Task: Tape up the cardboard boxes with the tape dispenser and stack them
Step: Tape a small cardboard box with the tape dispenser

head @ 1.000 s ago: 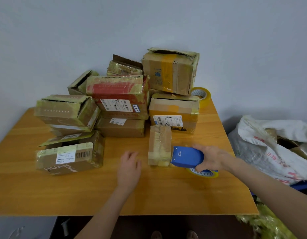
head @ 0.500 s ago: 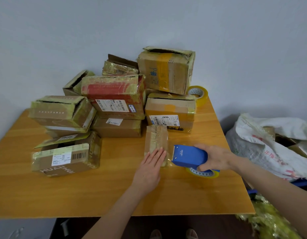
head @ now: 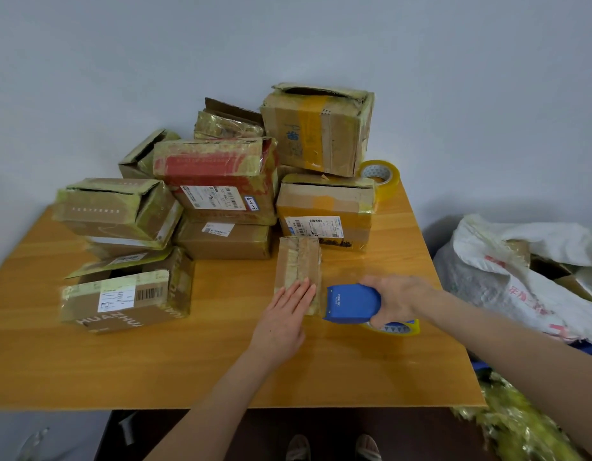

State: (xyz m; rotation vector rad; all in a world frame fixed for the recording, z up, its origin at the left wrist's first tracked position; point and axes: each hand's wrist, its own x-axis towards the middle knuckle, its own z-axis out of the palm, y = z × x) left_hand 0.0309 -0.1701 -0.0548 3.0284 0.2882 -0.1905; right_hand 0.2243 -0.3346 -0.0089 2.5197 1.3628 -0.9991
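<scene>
- Wooden surface [head: 88,377], carrying all but the sack
- Off to the right, beside the surface, white sack [head: 520,277], apart from the work
- At the back, loose pile [head: 221,194] of boxes, several with flaps gaping; probably light and easily dented, best taken by two opposite sides
- In front of it, small box [head: 298,261], lying flat, tape strip along its top; likely light and prone to sliding, so worth pinning from above
- Flat left hand [head: 284,314], fingers [head: 299,292] straight, pressing the near end of the small box
- Curled right hand [head: 397,301], gripping the blue dispenser [head: 351,304], nose just beside the small box's right edge
- At the back right, spare roll [head: 381,178], just beside the pile
</scene>
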